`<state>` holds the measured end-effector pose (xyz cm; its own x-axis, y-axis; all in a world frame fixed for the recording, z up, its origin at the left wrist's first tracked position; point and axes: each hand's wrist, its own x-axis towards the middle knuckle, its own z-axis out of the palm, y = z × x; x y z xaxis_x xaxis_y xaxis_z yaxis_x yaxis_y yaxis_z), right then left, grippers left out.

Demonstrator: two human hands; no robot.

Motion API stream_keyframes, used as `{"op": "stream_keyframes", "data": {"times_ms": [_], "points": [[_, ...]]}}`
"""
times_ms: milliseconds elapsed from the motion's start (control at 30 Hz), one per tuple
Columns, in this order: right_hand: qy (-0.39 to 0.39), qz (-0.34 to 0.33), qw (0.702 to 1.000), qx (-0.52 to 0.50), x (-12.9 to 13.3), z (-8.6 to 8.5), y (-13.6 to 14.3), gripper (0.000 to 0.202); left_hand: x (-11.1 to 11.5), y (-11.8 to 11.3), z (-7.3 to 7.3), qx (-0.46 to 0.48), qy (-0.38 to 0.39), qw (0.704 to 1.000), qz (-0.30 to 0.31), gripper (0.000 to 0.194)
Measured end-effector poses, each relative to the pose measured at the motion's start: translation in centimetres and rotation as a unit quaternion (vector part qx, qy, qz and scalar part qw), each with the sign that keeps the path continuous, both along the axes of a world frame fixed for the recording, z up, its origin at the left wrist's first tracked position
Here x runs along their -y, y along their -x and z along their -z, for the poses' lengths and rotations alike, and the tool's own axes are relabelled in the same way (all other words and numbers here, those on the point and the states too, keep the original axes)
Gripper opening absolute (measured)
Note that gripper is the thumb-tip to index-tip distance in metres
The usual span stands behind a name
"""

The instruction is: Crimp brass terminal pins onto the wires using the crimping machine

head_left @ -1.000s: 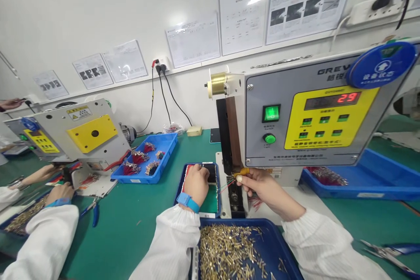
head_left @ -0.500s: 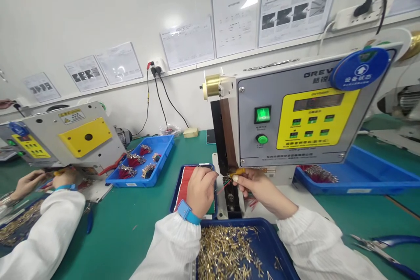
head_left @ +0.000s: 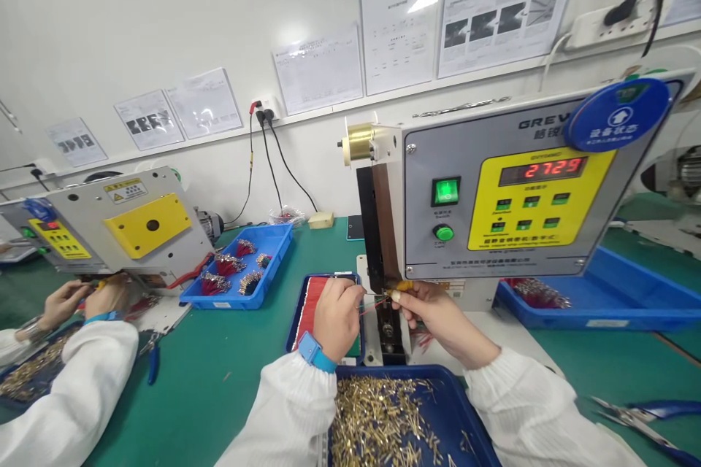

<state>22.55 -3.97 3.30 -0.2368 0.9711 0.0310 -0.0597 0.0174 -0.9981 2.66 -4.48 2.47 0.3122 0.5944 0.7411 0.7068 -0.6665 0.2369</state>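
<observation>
My left hand [head_left: 336, 314], with a blue wrist strap [head_left: 316, 354], is pinched at the left of the machine's black crimping head [head_left: 388, 314]. A thin pin-like tip shows at its fingertips; the rest is hidden. Thin red and green wires [head_left: 375, 304] run between my two hands, in front of the head. My right hand [head_left: 435, 310] is closed at the head's right side, thumb and index finger pressed together at the wire ends. Something yellow [head_left: 404, 285] shows at that index finger; I cannot tell whether it is a finger cover. Below lies a dark blue tray [head_left: 460, 387] of loose brass terminals [head_left: 377, 419].
The grey crimping machine [head_left: 493, 182] stands in front. A blue tray [head_left: 305, 281] with red wires is behind my left hand. Blue bins [head_left: 607, 314] with wire bundles stand right and left. Pliers [head_left: 646, 419] lie right. A co-worker's hands [head_left: 104, 297] are at another machine.
The machine's display, dim before, now shows lit red digits. The view has shifted slightly. Both my hands stay at the crimping head with almost no movement.
</observation>
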Motion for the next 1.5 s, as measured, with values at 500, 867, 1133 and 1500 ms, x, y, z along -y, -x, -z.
{"op": "stream_keyframes", "data": {"times_ms": [500, 867, 1133, 1500], "points": [[-0.010, 0.009, 1.000, 0.014, -0.06, 0.05, 0.19, 0.029, 0.11, -0.12, -0.03, 0.000, 0.010, 1.000, 0.012, 0.025], [-0.013, 0.012, 1.000, 0.008, 0.23, -0.24, 0.20, 0.030, 0.19, -0.11, -0.05, -0.004, 0.018, 1.000, 0.008, 0.025], [-0.013, 0.005, 1.000, 0.016, 0.19, -0.38, 0.15, 0.028, 0.20, -0.09, -0.14, -0.001, 0.017, 1.000, 0.019, 0.024], [-0.024, 0.001, 0.998, 0.058, -0.38, -0.18, -0.30, 0.028, 0.25, -0.18, -0.22, 0.010, 0.005, 1.000, 0.013, 0.021]]}}
